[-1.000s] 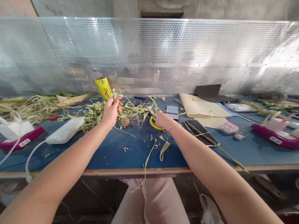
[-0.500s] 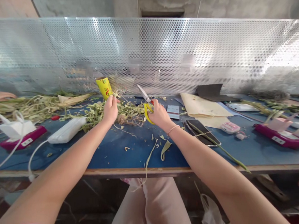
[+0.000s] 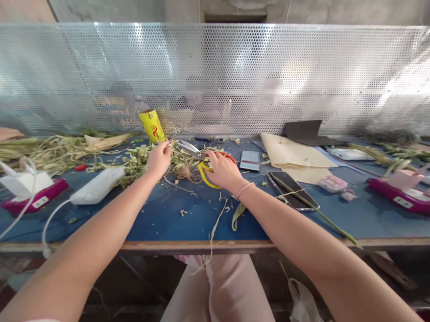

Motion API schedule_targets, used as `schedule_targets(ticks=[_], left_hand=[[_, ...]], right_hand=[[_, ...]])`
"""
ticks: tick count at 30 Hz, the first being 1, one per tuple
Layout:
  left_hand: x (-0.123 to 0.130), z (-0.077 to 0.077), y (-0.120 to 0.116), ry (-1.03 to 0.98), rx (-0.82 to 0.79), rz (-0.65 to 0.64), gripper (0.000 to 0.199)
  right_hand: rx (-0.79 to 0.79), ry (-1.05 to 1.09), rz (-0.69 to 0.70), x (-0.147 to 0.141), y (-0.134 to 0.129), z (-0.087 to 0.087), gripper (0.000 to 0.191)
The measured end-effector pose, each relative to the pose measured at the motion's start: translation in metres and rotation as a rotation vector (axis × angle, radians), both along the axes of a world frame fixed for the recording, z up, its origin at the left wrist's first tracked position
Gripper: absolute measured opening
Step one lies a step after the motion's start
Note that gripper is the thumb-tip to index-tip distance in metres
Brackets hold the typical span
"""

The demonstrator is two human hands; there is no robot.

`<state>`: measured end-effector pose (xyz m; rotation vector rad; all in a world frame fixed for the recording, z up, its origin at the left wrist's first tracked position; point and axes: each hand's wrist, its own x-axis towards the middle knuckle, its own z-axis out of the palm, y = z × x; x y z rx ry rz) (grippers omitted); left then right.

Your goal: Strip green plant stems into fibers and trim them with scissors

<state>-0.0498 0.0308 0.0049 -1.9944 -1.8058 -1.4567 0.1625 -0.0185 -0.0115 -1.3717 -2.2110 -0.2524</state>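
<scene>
1. While the scissors (image 3: 200,156) are held in the right hand (image 3: 221,170), their handles, one red and one yellow, are wrapped by a closed grip, and the blades are aimed at the left hand (image 3: 158,159).
2. The left hand's grip is drawn together at the tips; whether anything is pinched there cannot be told.
3. Tight quarters, this: the blades are held just beside those tips, near the leafy heap (image 3: 135,165), so skin could be nicked by a cut made too far over.
4. Behind, the tilted yellow tube (image 3: 151,126) could be toppled by a knock from the knuckles.
5. And the count: one pair of scissors, one tube, one brown tangle (image 3: 183,172); the heap's leaves cannot be numbered.
6. Farther out on the worktop (image 3: 152,220), one card (image 3: 250,160), one phone (image 3: 296,186) crossed by one long stalk (image 3: 326,223), one pink case (image 3: 333,183) and two magenta power strips (image 3: 405,200) are seen.
</scene>
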Motion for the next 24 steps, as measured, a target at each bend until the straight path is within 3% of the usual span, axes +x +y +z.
schedule_targets(ticks=[24], left_hand=[[0.0002, -0.0004, -0.0010, -0.031, 0.011, -0.045, 0.028]], right_hand=[[0.010, -0.053, 0.010, 0.0005, 0.0002, 0.0016, 0.046]])
